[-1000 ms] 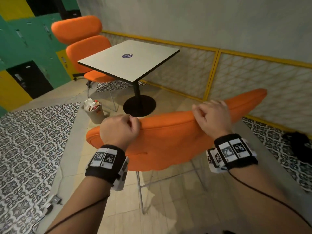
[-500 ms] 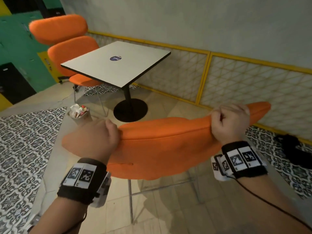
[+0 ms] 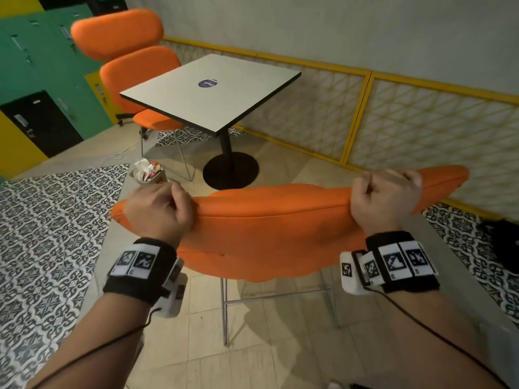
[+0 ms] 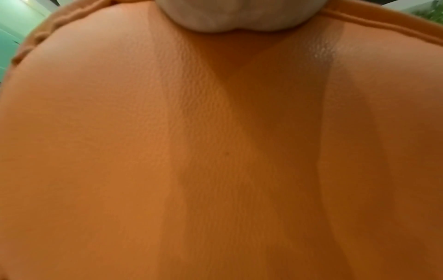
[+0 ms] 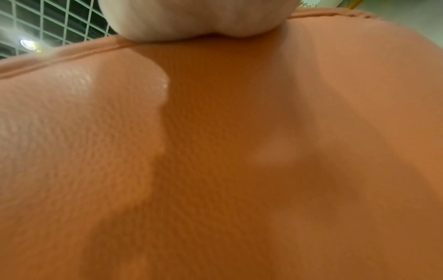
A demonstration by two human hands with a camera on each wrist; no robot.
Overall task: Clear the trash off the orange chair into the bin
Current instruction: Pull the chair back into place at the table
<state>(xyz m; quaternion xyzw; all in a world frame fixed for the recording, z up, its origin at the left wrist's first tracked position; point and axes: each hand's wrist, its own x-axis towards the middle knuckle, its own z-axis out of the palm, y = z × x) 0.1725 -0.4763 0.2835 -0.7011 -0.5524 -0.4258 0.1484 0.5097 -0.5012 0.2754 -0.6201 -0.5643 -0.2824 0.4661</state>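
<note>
The near orange chair (image 3: pixel 266 231) stands in front of me, its padded backrest facing me. My left hand (image 3: pixel 160 209) grips the backrest's top edge near its left end, and my right hand (image 3: pixel 384 197) grips it towards the right end. Both wrist views are filled by the orange backrest (image 4: pixel 215 151) (image 5: pixel 215 151) at close range. A small bin (image 3: pixel 148 174) stuffed with wrappers and paper sits on the floor just beyond my left hand. The chair's seat is hidden behind the backrest.
A square white table (image 3: pixel 213 94) on a black pedestal stands beyond the chair. A second orange chair (image 3: pixel 132 68) is behind it at the left. A yellow-framed mesh fence (image 3: pixel 365 108) runs along the wall. A dark object (image 3: pixel 502 242) lies on the patterned floor at the right.
Both hands keep hold of the backrest while the view swings; the chair and bin sit further right in the frame than half a second ago.
</note>
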